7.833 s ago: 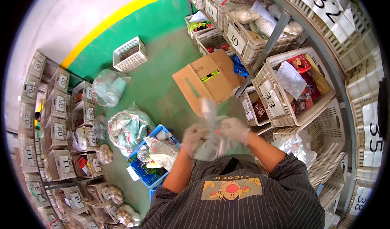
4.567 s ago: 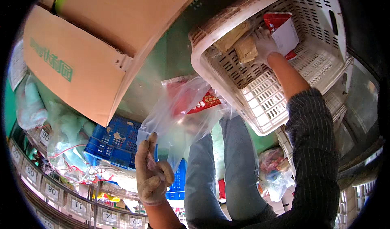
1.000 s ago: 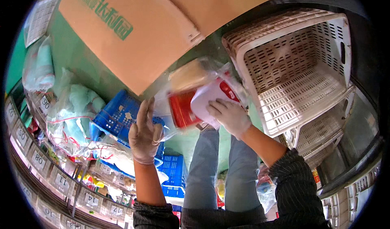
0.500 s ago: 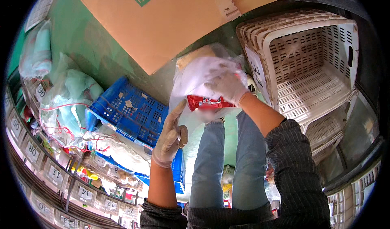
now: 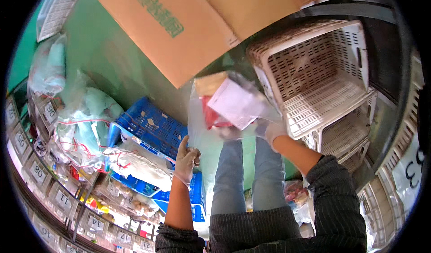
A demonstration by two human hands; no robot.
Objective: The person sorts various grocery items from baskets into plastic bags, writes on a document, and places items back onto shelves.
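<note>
Down between a big cardboard carton (image 5: 168, 28) and the wearer's jeans (image 5: 226, 176), a clear plastic bag (image 5: 196, 111) sits just left of a tipped white crate (image 5: 325, 107). Can't tell if the bag rests on the green floor (image 5: 107, 55) or hangs above it.

As for progress, I'd call it well along: a red packet (image 5: 209, 113), a tan block (image 5: 211, 83) and a white sheet (image 5: 238, 101) all look to be inside the bag, the sheet lying on top and partly covering the red one. I see nothing tying the bag off, so that part looks undone, and whether anything else is left I honestly can't say.

Hands: both gloved. The left hand (image 5: 185, 158) is just off the bag's lower left, one finger up, the others bent; can't tell if it's pinching any plastic. The right hand (image 5: 271, 129) is up against the bag's right edge but blurry, so no clue whether it's gripping or just pressing.

On writing: green characters on the carton flap, small number cards on the grey baskets (image 5: 38, 174) at left, and a large black numeral on a white label (image 5: 411, 163) far right. The sheet's face is too blurred to show any print, and I can't make out anything on the red packet either.
</note>
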